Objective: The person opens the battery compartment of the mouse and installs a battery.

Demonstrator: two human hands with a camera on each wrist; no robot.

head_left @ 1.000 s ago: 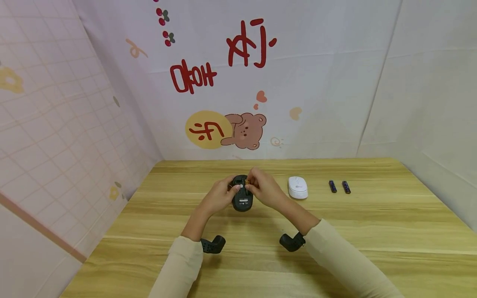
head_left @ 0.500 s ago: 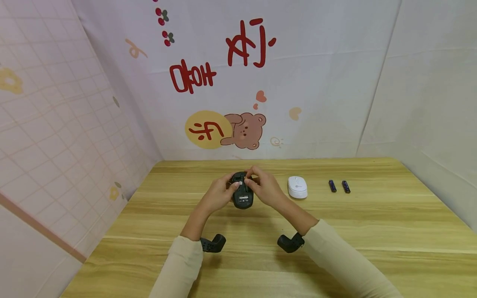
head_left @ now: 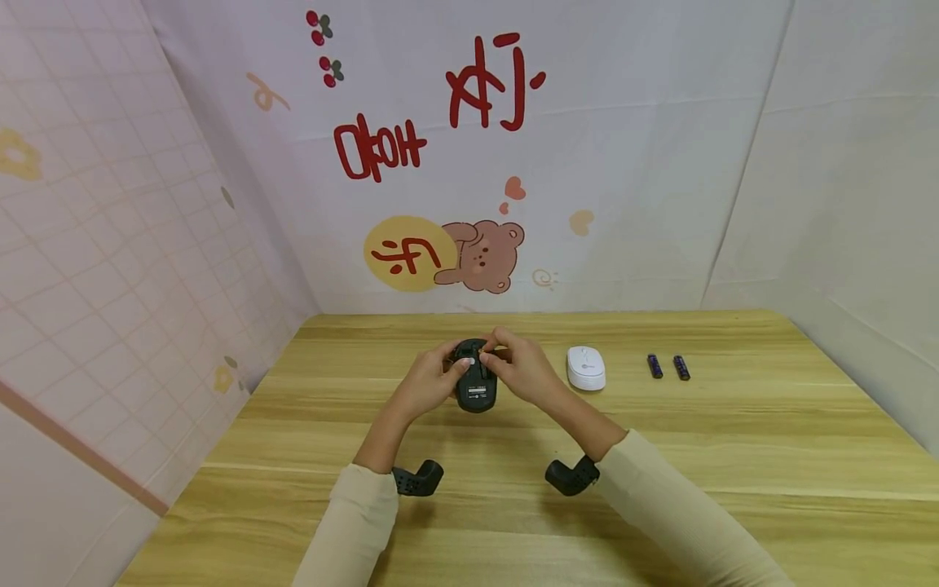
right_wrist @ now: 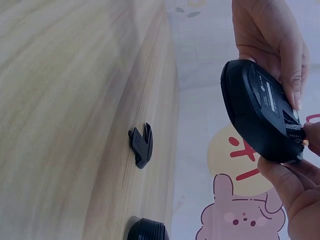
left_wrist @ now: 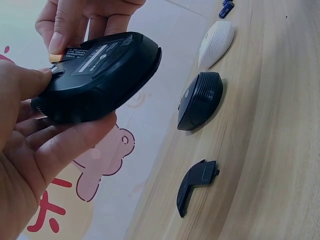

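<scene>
My left hand (head_left: 429, 381) grips a black computer mouse (head_left: 477, 396), turned underside up and held above the table. Its battery compartment is uncovered. A black battery with a copper-coloured end (left_wrist: 75, 53) sits at the compartment, partly inside as far as can be seen. My right hand (head_left: 522, 371) pinches that battery between thumb and fingers, close to the left thumb. The battery's other end is hidden. On the table lie a loose black battery cover (left_wrist: 196, 182) and a second black mouse (left_wrist: 201, 101), both hidden behind the hands in the head view.
A white mouse (head_left: 586, 368) stands on the wooden table (head_left: 484, 530) to the right of my hands. Further right lie two dark blue batteries (head_left: 654, 367). A printed cloth wall (head_left: 623, 147) rises behind the table. Each wrist carries a black camera mount (head_left: 421, 478).
The mouse has shifted slightly away from me. The battery's copper end, plainer a second ago, now shows less in the head view. Both hands keep their holds.
</scene>
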